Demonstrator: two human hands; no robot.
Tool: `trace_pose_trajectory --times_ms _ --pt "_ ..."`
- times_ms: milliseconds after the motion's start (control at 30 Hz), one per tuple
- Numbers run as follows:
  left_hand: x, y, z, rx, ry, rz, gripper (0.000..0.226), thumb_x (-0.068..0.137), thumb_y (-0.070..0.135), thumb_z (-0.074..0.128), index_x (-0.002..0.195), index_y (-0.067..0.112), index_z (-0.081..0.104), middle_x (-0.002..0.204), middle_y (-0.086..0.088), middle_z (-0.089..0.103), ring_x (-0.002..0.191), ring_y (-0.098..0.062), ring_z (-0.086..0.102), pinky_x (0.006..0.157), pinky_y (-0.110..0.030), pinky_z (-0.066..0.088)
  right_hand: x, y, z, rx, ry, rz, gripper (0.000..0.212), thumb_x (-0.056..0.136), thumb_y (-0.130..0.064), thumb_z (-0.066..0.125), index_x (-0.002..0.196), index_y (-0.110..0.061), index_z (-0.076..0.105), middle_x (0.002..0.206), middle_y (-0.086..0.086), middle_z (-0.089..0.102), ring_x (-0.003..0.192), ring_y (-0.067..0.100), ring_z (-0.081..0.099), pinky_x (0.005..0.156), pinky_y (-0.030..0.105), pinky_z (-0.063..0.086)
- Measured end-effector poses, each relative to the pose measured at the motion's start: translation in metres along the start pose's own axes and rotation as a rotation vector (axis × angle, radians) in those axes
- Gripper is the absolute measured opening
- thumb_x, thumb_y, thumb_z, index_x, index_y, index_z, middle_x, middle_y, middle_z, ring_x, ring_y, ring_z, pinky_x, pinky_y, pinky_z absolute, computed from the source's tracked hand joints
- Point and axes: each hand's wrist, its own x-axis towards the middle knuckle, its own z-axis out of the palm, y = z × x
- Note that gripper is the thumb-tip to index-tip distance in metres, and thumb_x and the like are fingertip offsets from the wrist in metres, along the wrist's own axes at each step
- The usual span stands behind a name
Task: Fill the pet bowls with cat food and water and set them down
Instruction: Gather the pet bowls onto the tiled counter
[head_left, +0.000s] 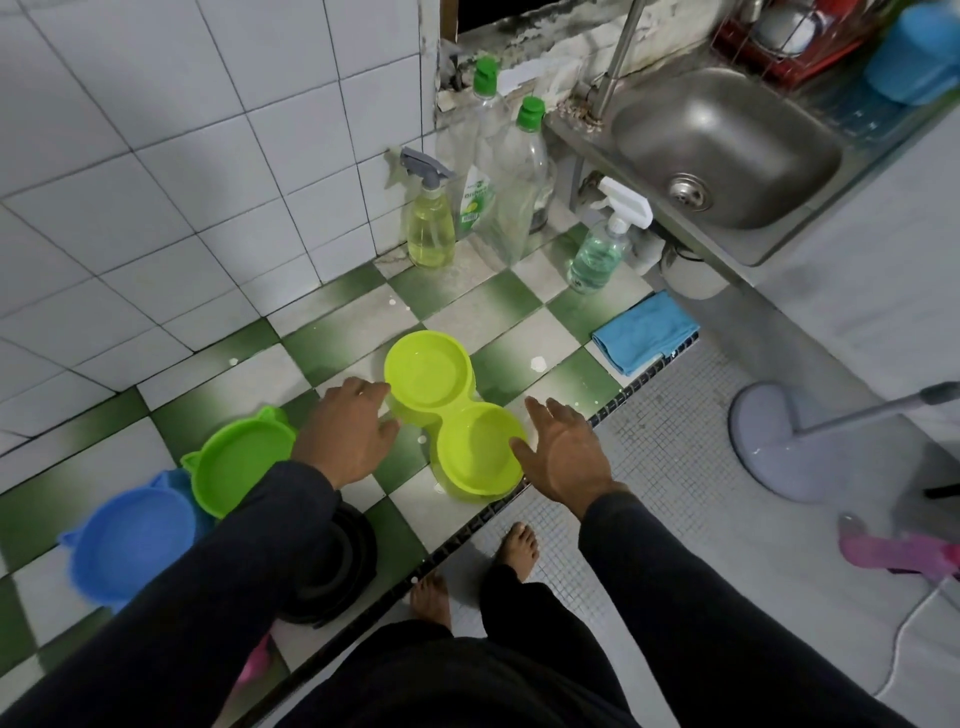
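A yellow-green double bowl sits on the green-and-white checkered counter at the centre of the frame. The left hand and right hand flank it with fingers spread, touching its sides. A green bowl and blue bowl lie lower left.

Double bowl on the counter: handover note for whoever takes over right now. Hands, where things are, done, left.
Left hand: open, at the double bowl's left side.
Right hand: open, thumb at the near cup's rim.
Double bowl lies on the checkered counter, near the edge, no food in it; water can't be confirmed.
Green bowl, blue bowl and black bowl lie left of it, the first two unfilled.
Sink is to the right.
Left: fill all, set down.
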Motion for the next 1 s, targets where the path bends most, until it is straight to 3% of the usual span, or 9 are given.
trace_pose_trajectory --times_ms 333,633,733,867,1000 --pt "-0.033 0.008 -0.015 0.204 0.082 0.072 0.059 0.099 0.045 0.056 0.150 0.017 0.049 0.147 -0.016 0.052 0.130 -0.039 0.052 0.110 -0.053 0.041 -0.014 -0.013 -0.035 -0.229 0.051 -0.083 0.069 0.103 -0.056 0.033 0.161 -0.022 0.018 0.169 0.011 0.013 0.155 0.033 0.011 0.126 0.050 0.014" --pt "-0.080 0.030 -0.024 0.200 0.148 -0.029 0.058 0.101 0.048 0.052 0.152 0.023 0.046 0.153 -0.010 0.046 0.140 -0.033 0.044 0.117 -0.054 0.034 -0.030 -0.007 -0.047 -0.170 0.114 -0.181 0.064 0.103 -0.052 0.041 0.157 -0.020 0.029 0.167 0.012 0.020 0.154 0.032 0.018 0.124 0.050 0.019" --pt "-0.105 0.038 -0.024 0.153 0.169 -0.072 0.055 0.101 0.046 0.054 0.149 0.021 0.050 0.151 -0.013 0.048 0.138 -0.033 0.046 0.113 -0.051 0.040 -0.038 -0.004 -0.052 -0.161 0.127 -0.240 0.062 0.103 -0.050 0.043 0.156 -0.018 0.033 0.166 0.011 0.025 0.154 0.029 0.019 0.124 0.049 0.020" --pt "-0.143 0.056 -0.020 0.139 0.223 -0.122 0.047 0.098 0.041 0.060 0.139 0.017 0.059 0.135 -0.013 0.058 0.120 -0.036 0.057 0.100 -0.048 0.049 -0.055 0.002 -0.057 -0.165 0.178 -0.337 0.058 0.102 -0.047 0.046 0.151 -0.016 0.040 0.161 0.013 0.035 0.152 0.030 0.024 0.122 0.047 0.024" --pt "-0.182 0.074 -0.009 0.134 0.259 -0.174 0.048 0.098 0.042 0.060 0.139 0.017 0.060 0.136 -0.015 0.059 0.117 -0.036 0.058 0.097 -0.049 0.052 -0.074 0.010 -0.052 -0.198 0.201 -0.419 0.057 0.100 -0.047 0.048 0.148 -0.017 0.044 0.154 0.013 0.045 0.147 0.032 0.033 0.119 0.045 0.028"
